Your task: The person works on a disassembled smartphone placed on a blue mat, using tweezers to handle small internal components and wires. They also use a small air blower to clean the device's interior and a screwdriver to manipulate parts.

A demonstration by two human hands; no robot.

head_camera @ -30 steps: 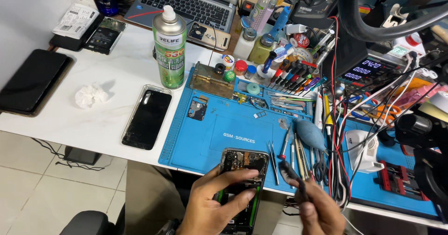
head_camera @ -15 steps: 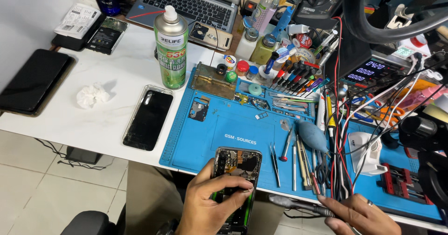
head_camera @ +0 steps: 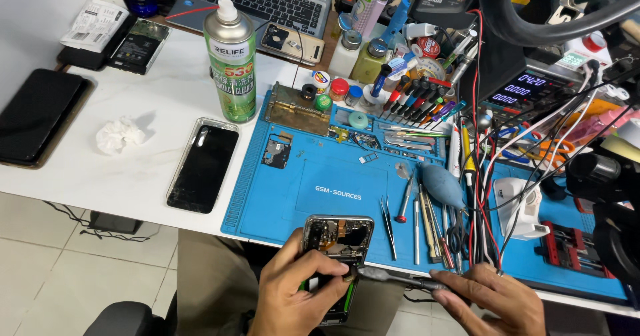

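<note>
My left hand [head_camera: 297, 296] grips an opened phone [head_camera: 337, 239] with its back cover off, held over the near edge of the blue work mat [head_camera: 287, 196]. The bare circuit board and a dark opening show at the phone's top. My right hand [head_camera: 493, 299] holds a thin dark tool [head_camera: 400, 279] that lies nearly level. Its tip reaches left to the phone's right edge, next to my left fingers.
Tweezers [head_camera: 388, 219], screwdrivers and a blue air blower [head_camera: 443, 186] lie on the mat's right part. A green spray can [head_camera: 231, 63] stands at the mat's far left corner. A phone in a clear case [head_camera: 203, 166], crumpled tissue [head_camera: 119, 135], a tablet, a laptop and tangled cables surround it.
My right hand has come back from the right with the dark tool and brought its tip to the phone. The left hand still holds the phone in the same place.
</note>
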